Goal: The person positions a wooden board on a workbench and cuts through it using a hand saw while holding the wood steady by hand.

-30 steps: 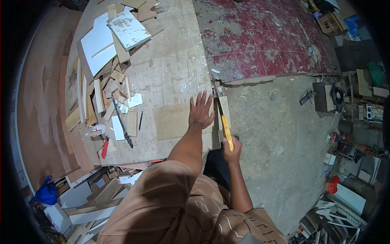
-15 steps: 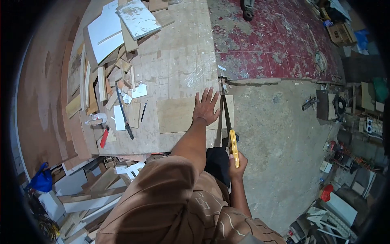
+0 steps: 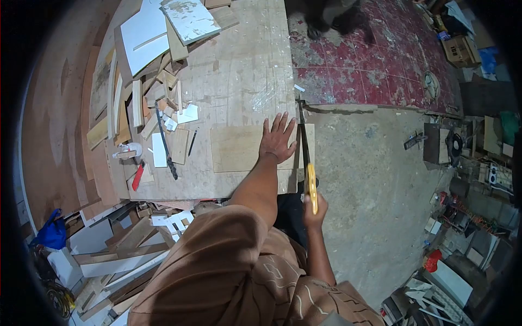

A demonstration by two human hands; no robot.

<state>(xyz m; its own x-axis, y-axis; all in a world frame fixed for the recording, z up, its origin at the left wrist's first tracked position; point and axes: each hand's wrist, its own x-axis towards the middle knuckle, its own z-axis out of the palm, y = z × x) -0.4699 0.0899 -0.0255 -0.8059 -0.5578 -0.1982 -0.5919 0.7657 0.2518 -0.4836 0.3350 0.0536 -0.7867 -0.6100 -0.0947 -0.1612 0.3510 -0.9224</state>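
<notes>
Right hand [image 3: 316,215] clenched round the saw [image 3: 311,182], five o'clock of the flat, empty left hand [image 3: 276,143] — light pressure could let the board [image 3: 236,149] slip, the blade [image 3: 304,142] jump.

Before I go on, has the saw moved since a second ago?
Yes. The saw has been drawn back: against the board, its yellow handle now sits mostly beyond the near edge.

Brn shirt [image 3: 217,255] w/ pale line print [image 3: 278,273], dk trousers [image 3: 290,213].
</notes>
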